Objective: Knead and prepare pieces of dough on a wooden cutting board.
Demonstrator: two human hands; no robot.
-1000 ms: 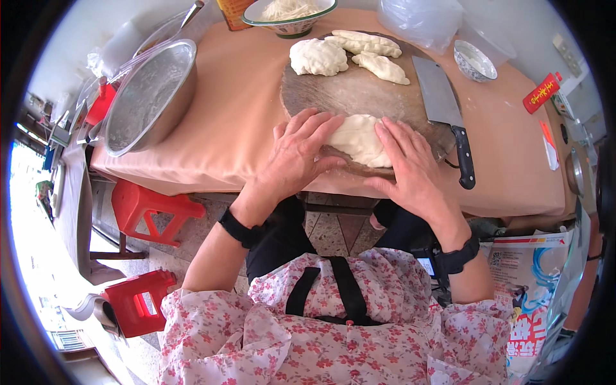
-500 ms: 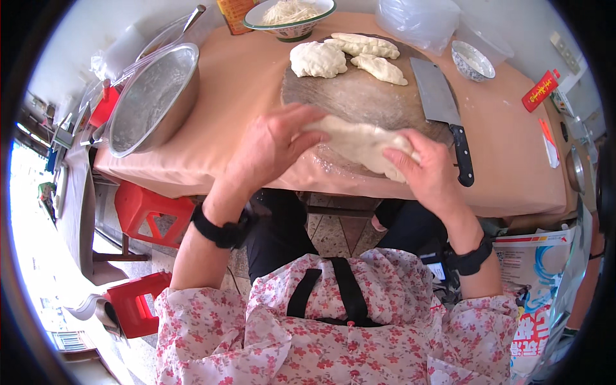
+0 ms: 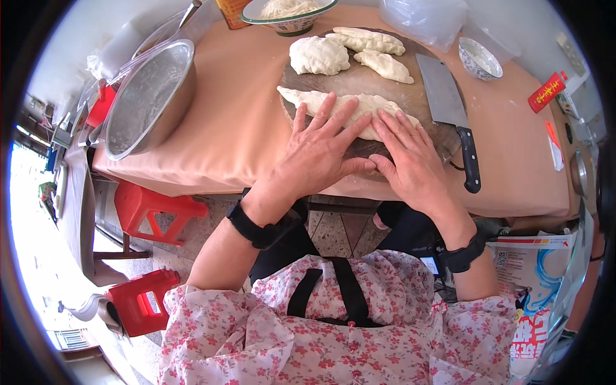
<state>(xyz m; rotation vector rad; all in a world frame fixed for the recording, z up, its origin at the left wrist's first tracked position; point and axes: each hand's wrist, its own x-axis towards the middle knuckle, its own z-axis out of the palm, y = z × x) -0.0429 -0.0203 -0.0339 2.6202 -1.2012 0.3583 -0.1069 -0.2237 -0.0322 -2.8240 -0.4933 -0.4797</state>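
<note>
A long strip of dough (image 3: 370, 104) lies on the near half of the round wooden cutting board (image 3: 361, 83), just beyond the palms. Its long axis runs mostly left to right, with the left end tapering and lying a little farther off than the right end. The left hand (image 3: 316, 151) is flat with its fingers fanned wide, the tips on the middle of the strip, so the tapered end sticks out past the little finger. The right hand (image 3: 412, 160) is also flat, its fingers closer together, over the right part of the strip and much nearer to that end. Neither hand grips anything; the thumbs point toward each other and nearly meet on the near side of the dough.

To the right, a cleaver (image 3: 444, 90) lies with its blade on the board near the right end of the strip, its black handle reaching past the near edge, close to the right hand. On the far side, a rounded dough lump (image 3: 319, 56), a longer dough roll (image 3: 369, 41) and a shorter dough roll (image 3: 384, 67) sit apart from the strip, with bare wood between. A steel basin (image 3: 181, 96) stands well to the left on the peach tablecloth (image 3: 228, 115).
</note>
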